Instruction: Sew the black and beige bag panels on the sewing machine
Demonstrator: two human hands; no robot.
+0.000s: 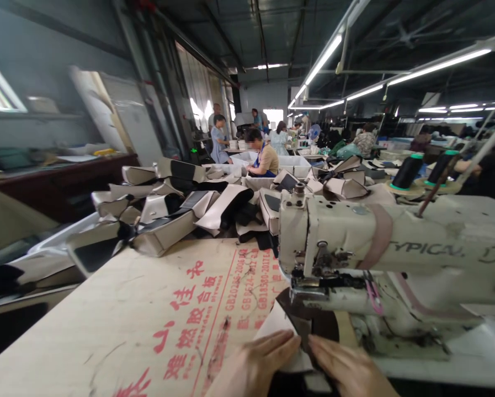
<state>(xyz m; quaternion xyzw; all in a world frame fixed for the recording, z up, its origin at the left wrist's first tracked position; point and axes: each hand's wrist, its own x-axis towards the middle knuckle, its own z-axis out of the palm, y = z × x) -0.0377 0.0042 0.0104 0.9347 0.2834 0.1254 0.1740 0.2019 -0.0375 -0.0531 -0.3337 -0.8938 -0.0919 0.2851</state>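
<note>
A white and dark leather-like bag piece (274, 321) lies at the stitching end of a sewing machine (375, 237), its dark part reaching under the needle area. My left hand (266, 355) grips its white panel from the left, fingers together and pointing right. From the other side, my right hand (346, 364) holds the dark part with straight fingers pressed together. Both sets of fingertips are close to each other at the middle of the piece. My thumbs are hidden. The needle itself is too small and dark to make out.
A printed plywood tabletop (148, 309) spreads to the left. Behind it, white and black bags (168, 220) are heaped in a pile. Black thread spools (408, 172) stand behind the machine. Pink-handled snips (372, 295) hang on the machine arm. Several people (266, 157) work farther back.
</note>
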